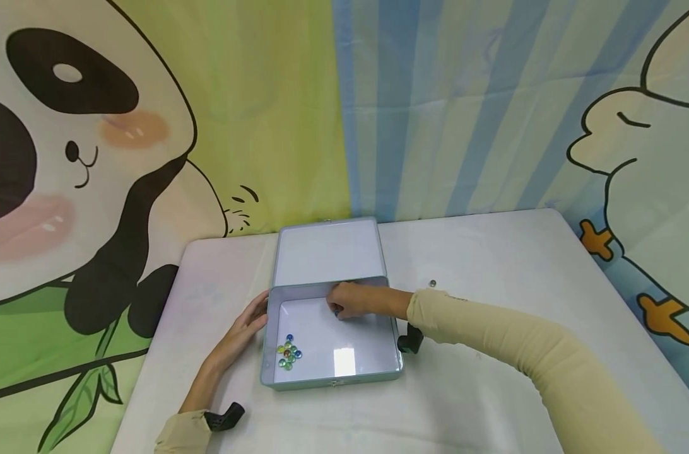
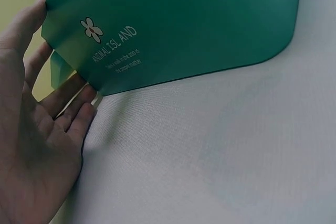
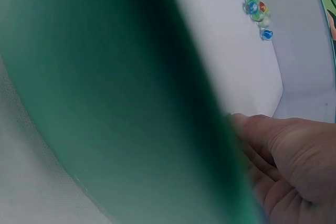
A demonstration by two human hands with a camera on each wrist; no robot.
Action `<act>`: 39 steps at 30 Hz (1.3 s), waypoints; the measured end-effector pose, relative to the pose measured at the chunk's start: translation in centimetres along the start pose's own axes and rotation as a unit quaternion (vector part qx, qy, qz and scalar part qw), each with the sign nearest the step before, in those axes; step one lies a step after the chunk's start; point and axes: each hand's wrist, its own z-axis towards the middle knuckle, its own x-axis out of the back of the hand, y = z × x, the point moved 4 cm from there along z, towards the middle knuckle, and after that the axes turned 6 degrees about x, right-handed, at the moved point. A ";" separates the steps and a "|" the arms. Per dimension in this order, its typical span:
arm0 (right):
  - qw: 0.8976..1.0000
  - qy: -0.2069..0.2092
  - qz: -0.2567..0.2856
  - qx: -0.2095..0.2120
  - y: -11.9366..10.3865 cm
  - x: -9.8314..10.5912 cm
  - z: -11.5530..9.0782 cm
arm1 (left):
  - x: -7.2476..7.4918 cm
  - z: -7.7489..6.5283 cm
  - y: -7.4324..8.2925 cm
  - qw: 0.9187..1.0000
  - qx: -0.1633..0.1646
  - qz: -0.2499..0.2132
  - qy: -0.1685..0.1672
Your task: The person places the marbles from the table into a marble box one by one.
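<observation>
A metal box (image 1: 335, 382), pale inside and green outside, lies with its lid (image 1: 329, 252) folded back. Several glass marbles (image 1: 288, 354) cluster in its left front part; the right wrist view shows green, blue and red marbles (image 3: 254, 8). My right hand (image 1: 353, 299) reaches inside near the back wall, fingers curled, pinching a small dark-blue marble (image 1: 337, 311). In the right wrist view the box's green wall hides its fingertips. My left hand (image 1: 239, 331) touches the box's left side, fingers fairly straight, at the printed green wall (image 2: 173, 30).
One small grey marble (image 1: 432, 283) lies on the white-covered table (image 1: 481, 252), right of the box. A printed curtain (image 1: 253, 113) with a panda hangs behind the table. Black wrist straps (image 1: 411, 339) sit close to the box's right wall.
</observation>
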 end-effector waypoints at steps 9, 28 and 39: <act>1.000 -0.011 -0.010 -0.017 -0.1 0.4 -0.9 | -0.3 0.2 -0.2 1.000 -0.004 0.005 -0.003; 0.973 0.159 0.139 0.095 -4.5 1.2 -19.1 | 0.0 -0.1 -0.1 1.000 0.013 -0.004 0.005; 0.969 0.177 0.164 0.051 -2.6 -0.6 -23.4 | 0.0 0.0 -0.1 1.000 0.011 0.003 0.004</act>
